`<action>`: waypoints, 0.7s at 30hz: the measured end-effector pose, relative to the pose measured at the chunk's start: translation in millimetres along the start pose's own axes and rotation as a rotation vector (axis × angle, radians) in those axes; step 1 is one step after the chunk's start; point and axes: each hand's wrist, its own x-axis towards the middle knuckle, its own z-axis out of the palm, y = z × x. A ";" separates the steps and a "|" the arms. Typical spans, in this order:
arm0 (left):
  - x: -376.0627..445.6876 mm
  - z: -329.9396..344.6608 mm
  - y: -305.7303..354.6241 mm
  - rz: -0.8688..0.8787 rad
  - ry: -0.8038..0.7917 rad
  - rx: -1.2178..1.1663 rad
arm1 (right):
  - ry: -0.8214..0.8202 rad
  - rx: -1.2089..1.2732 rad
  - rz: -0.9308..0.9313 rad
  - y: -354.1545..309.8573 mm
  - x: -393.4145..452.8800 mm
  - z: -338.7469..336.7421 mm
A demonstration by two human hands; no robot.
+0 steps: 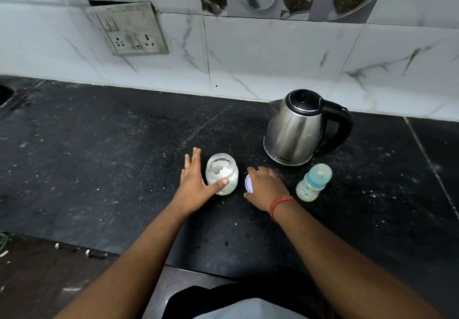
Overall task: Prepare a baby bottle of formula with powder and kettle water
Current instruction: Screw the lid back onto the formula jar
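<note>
Below marbled tiles, on the speckled black counter [99, 169], left hand [196, 182] spread against jar [221, 174], right hand [265, 187] gripping lid [248, 184]

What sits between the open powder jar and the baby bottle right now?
The right hand, holding the jar's lid on the counter, lies between the powder jar and the baby bottle. Nothing else does; the kettle stands behind that line.

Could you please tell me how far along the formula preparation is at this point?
Done: the jar stands open, powder visible inside. In hand: the left hand steadies the jar while the right hand holds its lid at the counter. Left: the bottle is still capped, and the kettle stands untouched.
</note>
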 end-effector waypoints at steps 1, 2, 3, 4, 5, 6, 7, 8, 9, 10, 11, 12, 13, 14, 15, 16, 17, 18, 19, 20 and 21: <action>0.9 1.9 -3.1 -0.003 -0.013 -0.004 | 0.020 -0.023 0.006 -1.3 0.8 2.4; 2.2 3.2 -5.7 -0.006 -0.025 -0.008 | 0.042 -0.039 0.010 -2.7 0.8 4.5; 3.5 4.6 -7.3 -0.007 -0.036 -0.012 | 0.065 -0.050 0.010 -3.4 -0.2 6.0; 4.9 5.4 -9.1 -0.009 -0.046 -0.017 | 0.083 -0.052 0.013 -4.2 -1.3 7.4; 6.5 5.7 -10.6 -0.010 -0.054 -0.025 | 0.096 -0.049 0.016 -4.8 -2.4 8.1; 8.0 6.2 -11.7 -0.007 -0.061 -0.034 | 0.107 -0.042 0.020 -4.9 -3.5 8.2; 9.1 7.0 -12.9 -0.001 -0.068 -0.045 | 0.121 -0.033 0.023 -5.0 -4.5 8.1; 9.6 8.0 -13.8 0.009 -0.073 -0.056 | 0.138 -0.019 0.024 -4.9 -5.6 7.3; 10.3 9.3 -14.6 0.021 -0.081 -0.066 | 0.156 0.005 0.024 -4.5 -6.7 6.2; 10.6 10.9 -15.3 0.034 -0.089 -0.071 | 0.170 0.038 0.023 -4.2 -7.9 4.9; 10.9 13.1 -15.8 0.046 -0.096 -0.078 | 0.180 0.084 0.023 -3.4 -9.3 3.3; 10.8 15.7 -16.1 0.056 -0.100 -0.093 | 0.184 0.137 0.026 -2.5 -11.0 1.3; 10.9 17.8 -16.2 0.059 -0.100 -0.120 | 0.186 0.193 0.028 -1.9 -12.7 -1.0; 11.1 19.5 -15.9 0.055 -0.097 -0.151 | 0.193 0.248 0.032 -0.7 -14.5 -3.3; 11.4 20.5 -15.8 0.047 -0.089 -0.178 | 0.207 0.301 0.037 0.1 -16.2 -5.2; 11.4 21.6 -15.4 0.043 -0.074 -0.194 | 0.227 0.354 0.042 1.2 -18.1 -7.2; 11.3 23.1 -15.2 0.046 -0.055 -0.205 | 0.246 0.405 0.046 2.1 -20.3 -9.2; 10.6 24.2 -14.7 0.052 -0.037 -0.217 | 0.262 0.454 0.050 2.4 -22.3 -11.3; 10.1 26.0 -13.2 0.058 -0.023 -0.232 | 0.277 0.504 0.054 3.0 -24.9 -13.7; 9.5 27.4 -11.3 0.060 -0.008 -0.247 | 0.291 0.554 0.057 3.2 -27.5 -16.3; 9.3 29.2 -8.8 0.061 0.008 -0.258 | 0.304 0.605 0.061 4.0 -30.2 -19.5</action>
